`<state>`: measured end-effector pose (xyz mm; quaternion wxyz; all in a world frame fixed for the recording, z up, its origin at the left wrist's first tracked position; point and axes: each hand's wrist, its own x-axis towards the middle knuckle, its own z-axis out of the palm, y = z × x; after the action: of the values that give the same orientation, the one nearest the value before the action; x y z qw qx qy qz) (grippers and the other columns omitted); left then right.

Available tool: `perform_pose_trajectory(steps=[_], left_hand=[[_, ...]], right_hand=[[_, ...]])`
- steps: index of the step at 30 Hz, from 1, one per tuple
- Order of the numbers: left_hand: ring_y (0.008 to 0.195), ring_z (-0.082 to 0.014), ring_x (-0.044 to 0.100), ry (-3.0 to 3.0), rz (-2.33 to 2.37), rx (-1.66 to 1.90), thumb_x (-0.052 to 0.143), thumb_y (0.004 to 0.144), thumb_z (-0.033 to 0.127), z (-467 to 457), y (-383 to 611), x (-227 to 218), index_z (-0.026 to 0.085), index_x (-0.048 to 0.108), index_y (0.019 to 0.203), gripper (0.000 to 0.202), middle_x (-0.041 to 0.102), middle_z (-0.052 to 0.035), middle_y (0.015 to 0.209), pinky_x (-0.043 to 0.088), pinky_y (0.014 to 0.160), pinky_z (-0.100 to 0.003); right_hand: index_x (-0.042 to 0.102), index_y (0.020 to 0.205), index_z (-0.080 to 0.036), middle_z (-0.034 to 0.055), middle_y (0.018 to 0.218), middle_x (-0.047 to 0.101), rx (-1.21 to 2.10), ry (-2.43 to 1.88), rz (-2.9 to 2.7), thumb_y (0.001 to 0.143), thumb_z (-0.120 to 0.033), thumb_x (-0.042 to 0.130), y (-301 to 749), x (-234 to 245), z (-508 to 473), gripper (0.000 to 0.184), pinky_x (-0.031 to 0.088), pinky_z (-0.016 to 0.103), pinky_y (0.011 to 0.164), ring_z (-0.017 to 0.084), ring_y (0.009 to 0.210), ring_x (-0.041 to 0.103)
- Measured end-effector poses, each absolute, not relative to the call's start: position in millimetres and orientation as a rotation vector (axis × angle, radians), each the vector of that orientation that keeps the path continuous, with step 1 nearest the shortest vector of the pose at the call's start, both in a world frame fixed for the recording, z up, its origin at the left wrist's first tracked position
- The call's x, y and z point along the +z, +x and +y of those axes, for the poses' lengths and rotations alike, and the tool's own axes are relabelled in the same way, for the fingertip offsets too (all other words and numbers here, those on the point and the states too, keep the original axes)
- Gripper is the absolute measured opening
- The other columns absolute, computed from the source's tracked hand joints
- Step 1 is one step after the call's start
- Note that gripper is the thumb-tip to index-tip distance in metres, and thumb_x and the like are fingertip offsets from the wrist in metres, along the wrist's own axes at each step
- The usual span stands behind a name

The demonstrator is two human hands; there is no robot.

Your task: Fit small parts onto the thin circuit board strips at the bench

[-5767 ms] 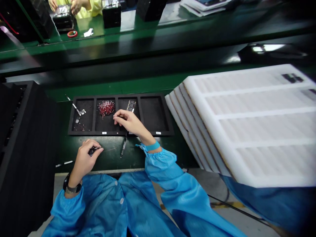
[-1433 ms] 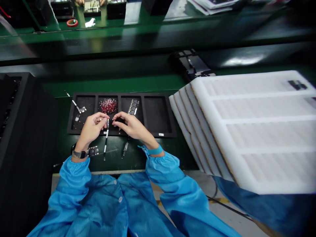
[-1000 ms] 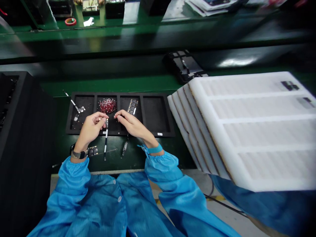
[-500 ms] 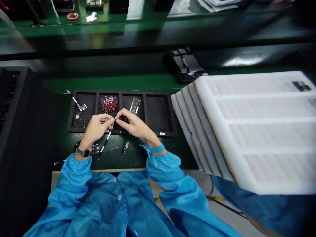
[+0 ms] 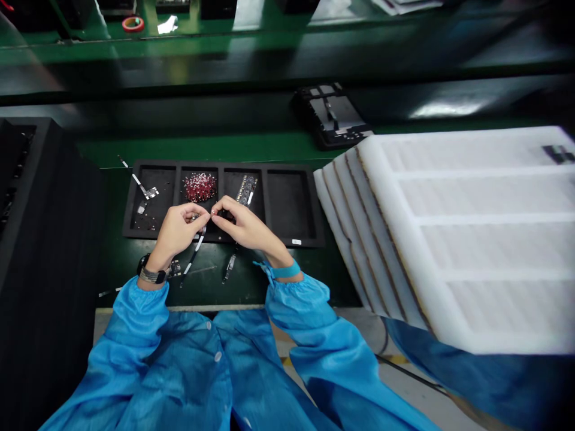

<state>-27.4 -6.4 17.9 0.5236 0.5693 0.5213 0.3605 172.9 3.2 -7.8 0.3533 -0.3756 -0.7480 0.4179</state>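
Note:
My left hand is pinched shut on a thin flex cable, which hangs down toward the table from its fingers. My right hand meets it fingertip to fingertip, thumb and index closed on a tiny part too small to name. Both hands are over the front of a black compartment tray. Just behind them, one compartment has a heap of tiny red and silver parts. To its right stands a slim circuit board strip, partly hidden by my right hand.
Another flex cable with a small board is in the tray's left compartment. More strips lie in front on the green table. White foam trays are stacked at right, a black foam stack at left. A black device housing sits behind.
The view has shifted slightly. Both hands keep nearly the same pose, fingertips together, with only small finger movement.

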Motion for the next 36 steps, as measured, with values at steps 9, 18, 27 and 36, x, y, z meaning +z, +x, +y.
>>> perform_pose_trajectory(steps=[9, 18, 27, 36], left_hand=[[0.058, -0.0142, 0.058, 1.395, 1.246, 0.855, 0.076, 0.082, 0.038, -7.2, -26.8, 17.1, 0.017, 0.075, 0.083, 0.021, 0.067, -0.0012, 0.065, 0.043, 0.057, -0.026], [0.067, -0.0144, 0.061, 1.287, 1.153, 0.917, 0.075, 0.087, 0.040, -3.5, -34.4, 19.0, 0.016, 0.077, 0.099, 0.026, 0.068, -0.0024, 0.072, 0.048, 0.064, -0.027], [0.068, -0.0151, 0.064, 1.256, 1.122, 0.909, 0.078, 0.086, 0.039, -4.1, -30.8, 17.8, 0.017, 0.072, 0.099, 0.026, 0.068, -0.0018, 0.072, 0.049, 0.065, -0.027], [0.065, -0.0146, 0.064, 1.270, 1.128, 0.904, 0.078, 0.083, 0.034, -4.7, -31.5, 18.4, 0.017, 0.072, 0.096, 0.022, 0.069, -0.0014, 0.070, 0.049, 0.063, -0.027]], right_hand=[[0.064, 0.096, -0.020, 0.0058, 0.098, 0.066, 1.070, -1.034, -1.885, 0.101, -0.029, 0.059, 171.5, -7.7, 3.7, 0.011, 0.045, 0.035, 0.079, 0.021, 0.089, 0.060], [0.067, 0.094, -0.021, 0.0055, 0.095, 0.067, 1.044, -1.012, -1.856, 0.099, -0.030, 0.064, 171.5, -5.1, 3.4, 0.011, 0.046, 0.037, 0.081, 0.022, 0.088, 0.059], [0.065, 0.093, -0.020, 0.0054, 0.096, 0.066, 1.076, -0.967, -1.819, 0.100, -0.031, 0.065, 169.0, -6.2, 3.1, 0.013, 0.045, 0.035, 0.081, 0.020, 0.087, 0.059], [0.067, 0.093, -0.020, 0.0044, 0.093, 0.067, 1.183, -1.000, -1.814, 0.099, -0.042, 0.068, 170.0, -7.2, 4.2, 0.023, 0.046, 0.034, 0.080, 0.019, 0.084, 0.058]])
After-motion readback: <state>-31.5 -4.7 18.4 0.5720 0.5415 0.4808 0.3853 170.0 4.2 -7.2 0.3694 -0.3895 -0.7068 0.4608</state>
